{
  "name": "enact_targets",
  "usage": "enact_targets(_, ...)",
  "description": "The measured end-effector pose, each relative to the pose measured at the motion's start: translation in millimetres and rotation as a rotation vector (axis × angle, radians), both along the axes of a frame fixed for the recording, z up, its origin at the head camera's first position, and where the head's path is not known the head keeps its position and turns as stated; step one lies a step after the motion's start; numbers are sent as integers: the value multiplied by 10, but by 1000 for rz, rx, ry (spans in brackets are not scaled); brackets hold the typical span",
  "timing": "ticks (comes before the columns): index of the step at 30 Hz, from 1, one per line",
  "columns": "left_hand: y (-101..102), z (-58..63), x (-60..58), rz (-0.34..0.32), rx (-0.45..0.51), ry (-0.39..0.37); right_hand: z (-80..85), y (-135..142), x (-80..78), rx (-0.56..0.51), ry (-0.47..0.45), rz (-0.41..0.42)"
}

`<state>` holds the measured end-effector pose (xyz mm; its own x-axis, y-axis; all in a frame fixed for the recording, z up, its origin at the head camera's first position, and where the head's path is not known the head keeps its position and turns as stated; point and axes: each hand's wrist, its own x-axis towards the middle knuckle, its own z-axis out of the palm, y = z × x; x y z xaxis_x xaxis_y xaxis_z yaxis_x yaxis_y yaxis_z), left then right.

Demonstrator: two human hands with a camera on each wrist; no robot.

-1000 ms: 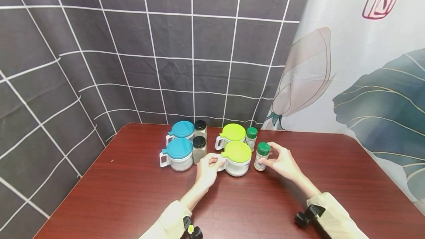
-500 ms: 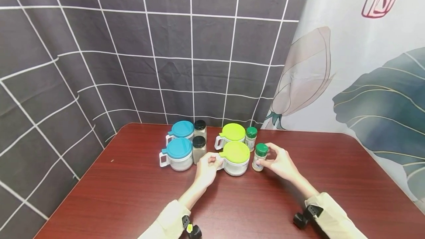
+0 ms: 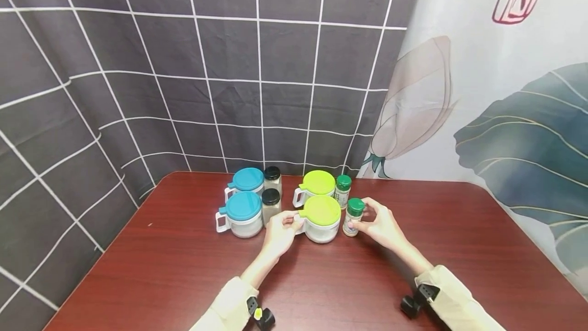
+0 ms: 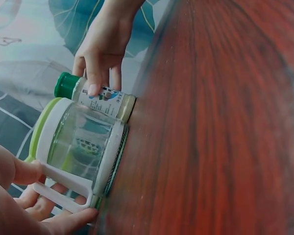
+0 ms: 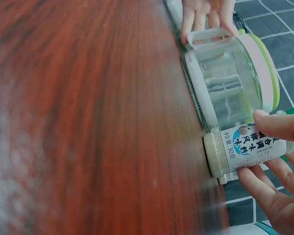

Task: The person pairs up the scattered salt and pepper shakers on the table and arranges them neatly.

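Observation:
My left hand (image 3: 280, 232) pinches the white handle (image 4: 66, 188) of the front seasoning jar (image 3: 321, 228), a clear jar with a lime-green lid. My right hand (image 3: 385, 226) holds a spice bottle (image 3: 351, 223) with a green cap between thumb and fingers. In the right wrist view the bottle's printed label (image 5: 250, 147) shows beside the jar (image 5: 225, 81). Both stand upright on the table, the bottle just right of the jar. In the left wrist view they look very close; whether they touch I cannot tell.
Behind stand another lime-lidded jar (image 3: 318, 183) and a green-capped bottle (image 3: 342, 192). To the left are two blue-lidded jars, the front one (image 3: 243, 207) nearer me, and two black-capped bottles, the front one (image 3: 271, 208) close to my left hand. A dark checked cloth (image 3: 220, 91) hangs behind the table.
The right hand has brought the green-capped bottle slightly left, nearer the front lime-lidded jar. That jar has shifted slightly left, with the left hand still on its handle. The head view has turned a little.

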<state>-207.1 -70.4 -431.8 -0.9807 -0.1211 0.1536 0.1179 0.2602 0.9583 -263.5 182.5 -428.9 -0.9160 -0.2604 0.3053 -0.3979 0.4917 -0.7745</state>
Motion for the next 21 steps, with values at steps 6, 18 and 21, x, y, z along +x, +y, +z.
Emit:
enact_targets(6, -4, 20, -1, 1, -28, -6, -10, -25, -10, 6, 10, 4)
enact_targets(18, -36, 35, 4, -2, -116, -6, 8, -57, 3, 27, 14, 9)
enact_targets(21, -41, 73, -13, -17, -124, -6, 22, -56, -9, 30, 19, 4)
